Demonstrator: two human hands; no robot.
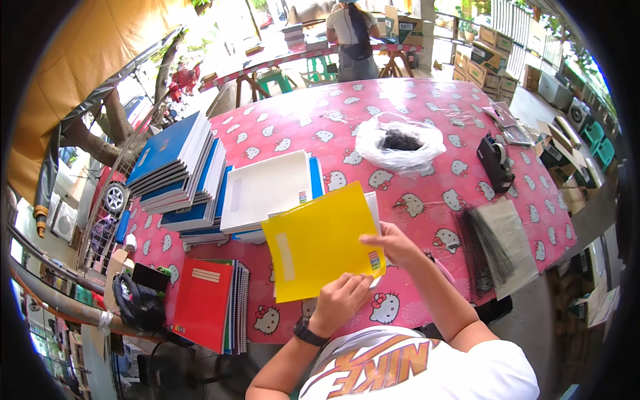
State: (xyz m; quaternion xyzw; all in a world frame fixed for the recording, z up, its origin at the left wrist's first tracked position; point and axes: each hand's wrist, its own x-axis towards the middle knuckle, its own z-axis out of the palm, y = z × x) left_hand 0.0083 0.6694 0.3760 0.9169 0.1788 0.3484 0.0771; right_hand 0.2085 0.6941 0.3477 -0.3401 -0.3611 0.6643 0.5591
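Note:
A yellow notebook cover (320, 243), with white sheets showing behind its right edge, is held tilted over the near middle of the table. My right hand (392, 245) grips its right edge, thumb on the front. At the lower right corner my left hand (341, 297), a dark watch on its wrist, pinches the bottom edge. Just behind lies a stack of white-covered sheets (263, 190) with blue covers under it. Blue spiral notebooks (170, 153) are piled to the left. Closer to me, a stack of red notebooks (203, 293) sits at the table's left edge.
Black spiral coils (483, 250) lie beside a clear plastic sheet (517, 253) on the right. Farther back are a black tape dispenser (495, 163) and a plastic bag (380, 157) of black material. A person (353, 40) stands at another table beyond this pink patterned table (300, 110).

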